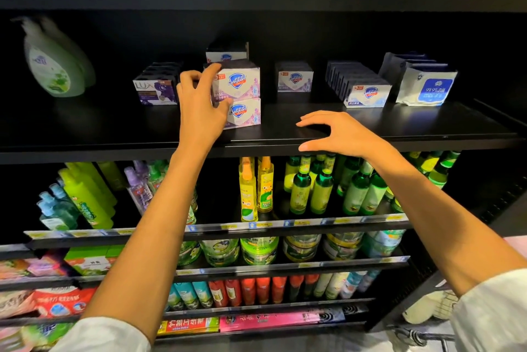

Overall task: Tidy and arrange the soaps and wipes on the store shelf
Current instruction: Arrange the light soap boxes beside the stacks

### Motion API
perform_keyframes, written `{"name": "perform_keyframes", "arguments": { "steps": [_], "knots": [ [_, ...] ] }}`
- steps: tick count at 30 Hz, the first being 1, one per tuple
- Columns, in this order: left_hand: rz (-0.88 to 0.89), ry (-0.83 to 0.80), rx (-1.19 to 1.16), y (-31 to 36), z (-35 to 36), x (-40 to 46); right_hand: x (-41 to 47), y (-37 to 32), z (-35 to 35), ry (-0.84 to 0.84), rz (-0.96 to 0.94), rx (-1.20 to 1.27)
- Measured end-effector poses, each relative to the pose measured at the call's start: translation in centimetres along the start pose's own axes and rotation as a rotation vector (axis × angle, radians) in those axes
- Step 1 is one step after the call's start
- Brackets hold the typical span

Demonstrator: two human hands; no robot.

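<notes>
landmark: I take the pink stack [242, 95] as reference, two Safeguard boxes one on the other, near the front of the shelf [370, 126].
left hand: my left hand [199, 100] is against the stack's left face, fingers spread wide, index tip on the top box's upper left corner, thumb near the lower box. Touching, but I can't tell if it's a real grip; nothing lifted.
right hand: my right hand [339, 135] hovers over the shelf's front edge, right of the stack, well apart from it. Open, fingers curved, holding nothing.
key relation: stack lies straight ahead of the left palm, to its right; left hand is much the nearer one.
axis: the boxes' labelled faces look out at me, their long sides run left-right along the shelf.
other soaps: Lux row [156, 86] just left of the stack, behind my left hand; lavender box [295, 78] right of the stack and further back; white-soap row [362, 86] further right.
wipes: wipes packs [425, 83] far right of the stack, leaning.
next, my guess: left hand squares or pushes the stack; right hand can brace its free right side.
</notes>
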State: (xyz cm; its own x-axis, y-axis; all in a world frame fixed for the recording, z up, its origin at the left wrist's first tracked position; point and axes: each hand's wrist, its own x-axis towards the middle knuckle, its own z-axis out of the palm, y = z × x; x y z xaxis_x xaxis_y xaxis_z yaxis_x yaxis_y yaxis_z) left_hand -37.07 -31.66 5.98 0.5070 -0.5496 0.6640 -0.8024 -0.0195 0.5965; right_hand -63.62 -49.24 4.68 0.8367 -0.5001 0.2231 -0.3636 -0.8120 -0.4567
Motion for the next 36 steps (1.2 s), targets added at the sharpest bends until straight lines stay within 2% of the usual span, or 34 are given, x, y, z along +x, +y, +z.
{"name": "perform_keyframes", "arguments": {
  "steps": [5,9,12,17,20,23,27,36],
  "knots": [
    [0.025,0.105,0.022,0.7,-0.7,-1.6,0.0,-0.2,-0.2,-0.009,0.010,0.014],
    [0.182,0.180,0.073,1.8,-0.3,-4.6,0.3,-0.3,-0.4,0.051,0.043,0.098],
    [0.303,0.019,0.094,2.4,1.3,-6.0,1.2,-0.3,-0.5,0.124,0.062,0.137],
    [0.407,-0.480,0.219,3.5,4.0,-5.5,4.5,0.3,-0.5,0.274,0.134,0.147],
    [0.422,-0.622,0.323,3.6,4.6,-4.4,7.3,1.0,-0.8,0.367,0.247,0.171],
    [0.402,-0.680,0.257,3.1,4.6,-3.3,9.9,2.2,-0.8,0.415,0.367,0.220],
    [0.379,-0.671,0.239,2.6,4.8,-3.0,13.1,3.5,-0.8,0.407,0.349,0.265],
    [0.344,-0.612,0.197,1.8,5.1,-3.3,17.9,4.8,-0.5,0.480,0.463,0.489]
  ]
}}
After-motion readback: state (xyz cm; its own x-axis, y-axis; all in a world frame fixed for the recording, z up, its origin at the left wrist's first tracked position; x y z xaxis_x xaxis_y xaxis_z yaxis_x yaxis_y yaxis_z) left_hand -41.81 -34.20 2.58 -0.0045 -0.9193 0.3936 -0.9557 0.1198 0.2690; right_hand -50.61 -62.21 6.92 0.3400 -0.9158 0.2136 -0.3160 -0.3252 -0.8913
